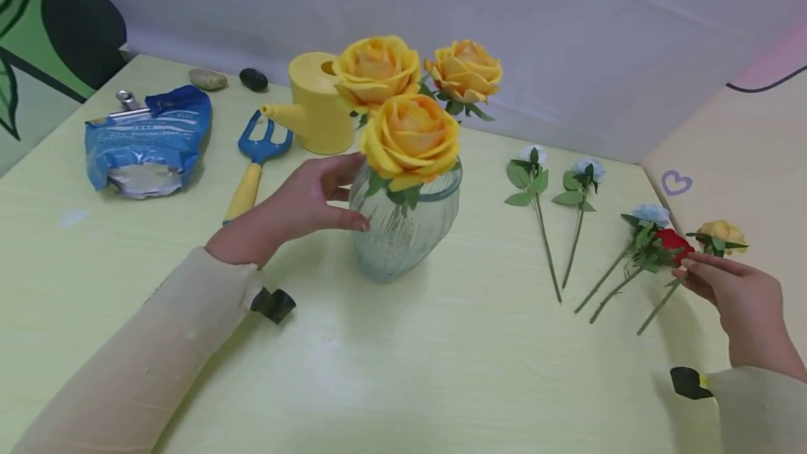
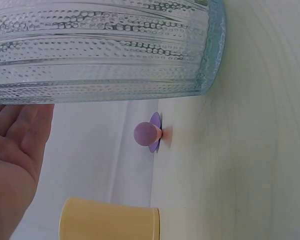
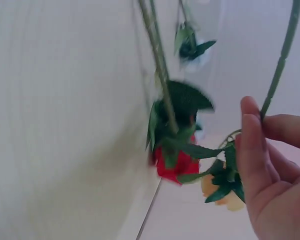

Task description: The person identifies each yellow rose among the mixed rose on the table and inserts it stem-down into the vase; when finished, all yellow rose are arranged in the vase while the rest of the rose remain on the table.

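Note:
My left hand [image 1: 302,202] holds the side of a ribbed clear glass vase [image 1: 394,251], thumb in front and fingers behind it. Three yellow roses [image 1: 410,139] stand in the vase. At the table's right side, my right hand [image 1: 753,300] pinches the green stem [image 3: 280,70] of a single yellow rose [image 1: 721,233] between thumb and fingers. Just left of that hand is a red rose [image 1: 674,244], beside a pale blue flower [image 1: 651,214]. In the left wrist view, the vase's textured wall [image 2: 100,55] hides most of the left fingers.
Two more pale blue flowers [image 1: 588,170] lie farther back. Behind the left hand are a yellow watering can [image 1: 321,114] and a blue garden fork with a yellow handle [image 1: 246,191]. A clipped blue bag [image 1: 151,139] and two stones [image 1: 253,80] occupy the back left.

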Available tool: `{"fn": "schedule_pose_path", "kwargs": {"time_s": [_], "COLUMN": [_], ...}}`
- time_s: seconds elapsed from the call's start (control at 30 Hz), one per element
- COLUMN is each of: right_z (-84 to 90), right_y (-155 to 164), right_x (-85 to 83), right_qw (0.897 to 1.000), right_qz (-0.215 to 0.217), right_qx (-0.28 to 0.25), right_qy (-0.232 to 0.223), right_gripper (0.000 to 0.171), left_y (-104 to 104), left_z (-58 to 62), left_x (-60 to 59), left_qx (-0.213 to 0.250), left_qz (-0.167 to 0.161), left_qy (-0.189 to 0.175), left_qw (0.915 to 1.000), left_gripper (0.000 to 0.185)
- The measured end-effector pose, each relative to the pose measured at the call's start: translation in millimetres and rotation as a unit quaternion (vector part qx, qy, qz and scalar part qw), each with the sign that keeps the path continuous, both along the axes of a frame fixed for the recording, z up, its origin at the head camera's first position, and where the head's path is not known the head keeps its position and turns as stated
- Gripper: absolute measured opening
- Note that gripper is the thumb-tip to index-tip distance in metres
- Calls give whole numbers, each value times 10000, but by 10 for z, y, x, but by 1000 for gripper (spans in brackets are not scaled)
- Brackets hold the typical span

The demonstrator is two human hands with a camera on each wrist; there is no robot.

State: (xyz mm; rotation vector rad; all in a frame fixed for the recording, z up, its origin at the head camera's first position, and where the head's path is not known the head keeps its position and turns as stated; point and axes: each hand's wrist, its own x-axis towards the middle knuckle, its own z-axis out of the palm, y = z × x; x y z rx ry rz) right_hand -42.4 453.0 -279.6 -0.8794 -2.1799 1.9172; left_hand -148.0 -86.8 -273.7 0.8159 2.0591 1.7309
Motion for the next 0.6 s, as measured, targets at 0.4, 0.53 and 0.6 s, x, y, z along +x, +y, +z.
{"fn": "schedule_pose_path", "kwargs": {"time_s": [0.4,0.53,0.6], "right_z": [170,232,267], "right_y": [-436,-629,-734], "right_x": [-216,-286,-329], "right_qw": [9898,9790,9719], "right_qz": [-817,-1114,-1287], "right_qx": [-612,-737,-773], "right_qy": [989,1541,1813], "right_gripper": [28,38,45], "left_y": [0,-2,-2], "left_z": [-12,-15,-17], "left_x": [-11,-10,-9], "left_qx": [29,51,64], "left_qz": [-25,-25,-16], "left_qy": [-19,-3,1], "left_qw": [10000,10000,10000], "left_gripper": [81,81,82]}}
